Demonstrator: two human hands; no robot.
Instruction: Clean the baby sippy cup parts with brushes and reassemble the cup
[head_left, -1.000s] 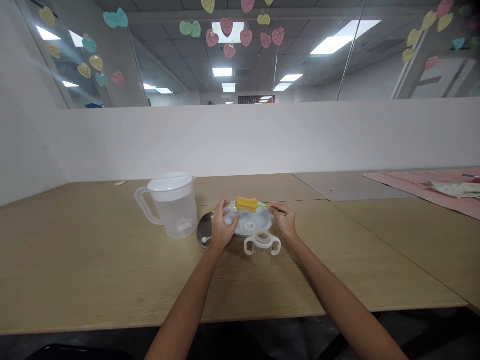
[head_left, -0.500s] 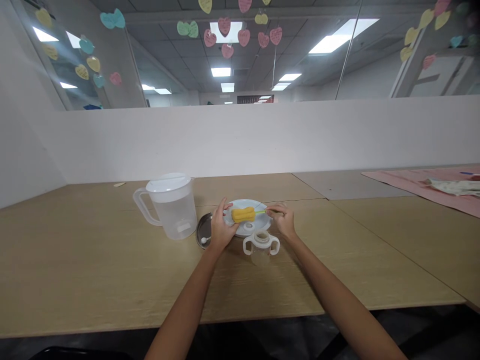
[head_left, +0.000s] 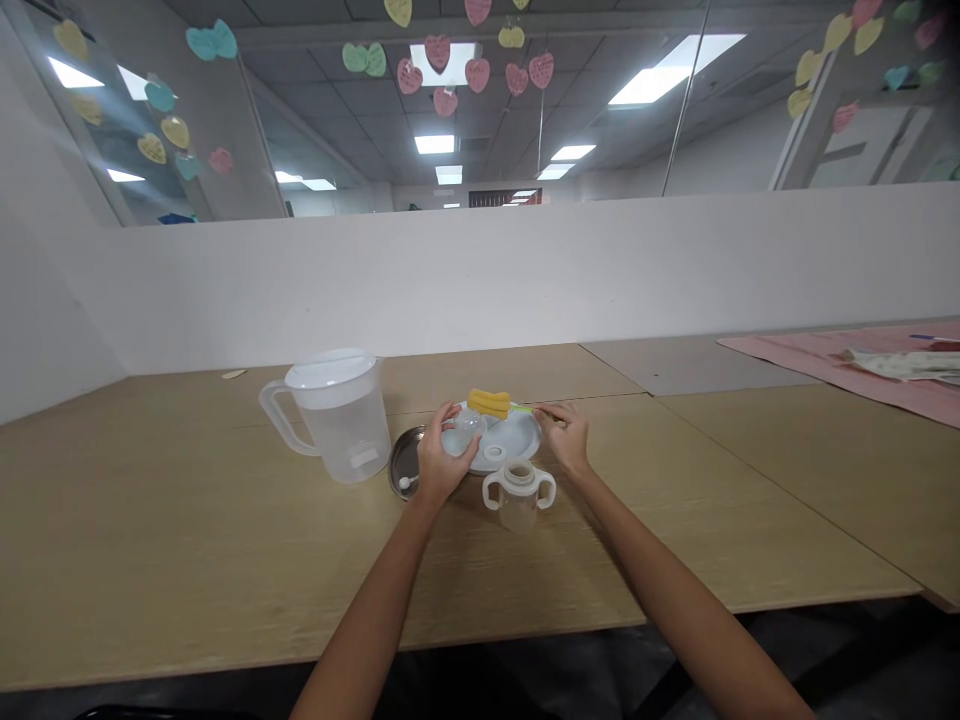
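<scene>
My right hand [head_left: 566, 436] pinches the thin green handle of a yellow sponge brush [head_left: 488, 403]. The sponge head points left, above the far part of a white plate [head_left: 527, 436]. Between the thumb and fingers of my left hand [head_left: 441, 462] is a clear, rounded cap [head_left: 471, 424], just in front of the sponge. A small white ring [head_left: 493, 454] lies at the plate's near side. Closer to me stands a clear baby bottle [head_left: 519, 500] with two white handles and an uncovered mouth. Left of my left hand sits a shallow metal dish [head_left: 403, 462], with a small white ball-ended piece [head_left: 407, 482] in it.
A large translucent lidded pitcher [head_left: 345, 425] stands to the left of the dish. A pink cloth [head_left: 795, 352] covers the far right of the wooden table [head_left: 225, 540], with a whitish cloth [head_left: 900, 364] on it. A white wall [head_left: 480, 280] rises behind.
The sponge brush has moved up and away from my left hand, uncovering the clear cap that was hidden behind it. The view has shifted slightly.
</scene>
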